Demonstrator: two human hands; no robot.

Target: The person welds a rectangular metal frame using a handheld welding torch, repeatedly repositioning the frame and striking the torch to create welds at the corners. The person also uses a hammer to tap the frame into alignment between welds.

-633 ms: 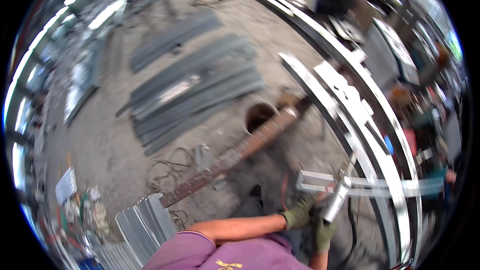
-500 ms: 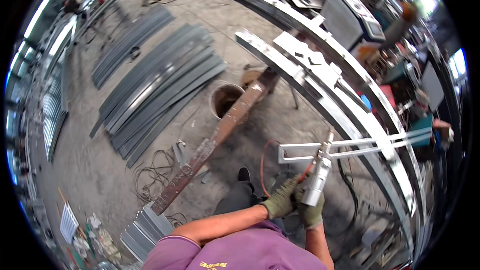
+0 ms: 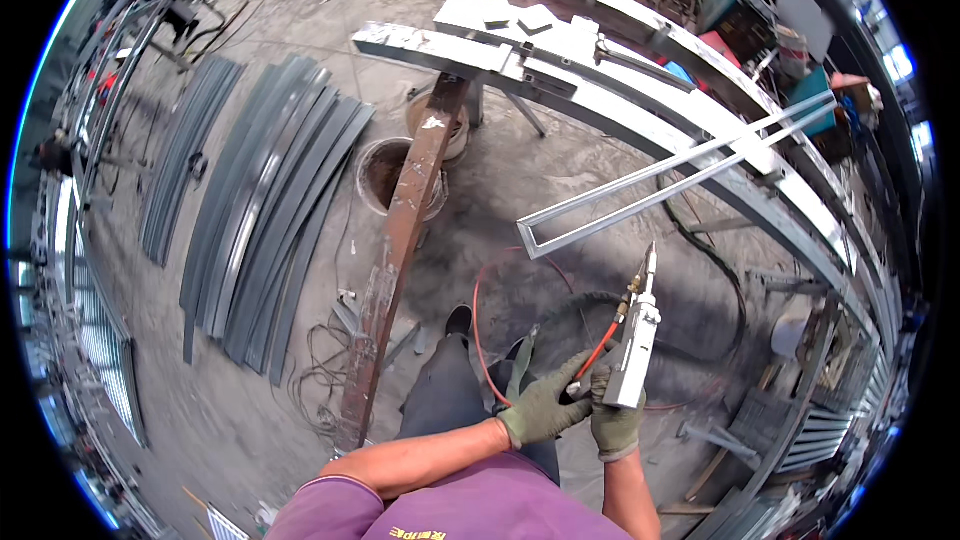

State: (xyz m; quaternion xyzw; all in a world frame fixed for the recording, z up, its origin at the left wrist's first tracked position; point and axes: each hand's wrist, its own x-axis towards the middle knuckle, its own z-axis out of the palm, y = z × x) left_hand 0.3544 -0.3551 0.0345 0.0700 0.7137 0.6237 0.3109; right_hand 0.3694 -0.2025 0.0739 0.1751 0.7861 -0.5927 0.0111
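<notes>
My right hand (image 3: 615,428), in a green glove, grips a silver pneumatic hand tool (image 3: 633,355) with a narrow pointed nose that points up and away. Brass fittings sit on its left side, where a red air hose (image 3: 600,345) joins it. My left hand (image 3: 545,408), gloved too, is closed around the hose just left of the tool; its fingertips are partly hidden. Beyond the tool's tip, a long narrow metal frame (image 3: 590,232) lies across the white beams, its near end jutting out over the floor.
A rusty brown beam (image 3: 405,220) runs from the pale metal beams (image 3: 640,110) toward my left side. Two buckets (image 3: 385,175) stand beside it. Stacks of grey metal strips (image 3: 255,210) lie on the left floor. Cables (image 3: 320,380) and a dark hose (image 3: 735,290) trail nearby.
My view has turned to the right, so the beams and strips sit further left. The tool has shifted little in view, and its tip is now apart from the narrow frame.
</notes>
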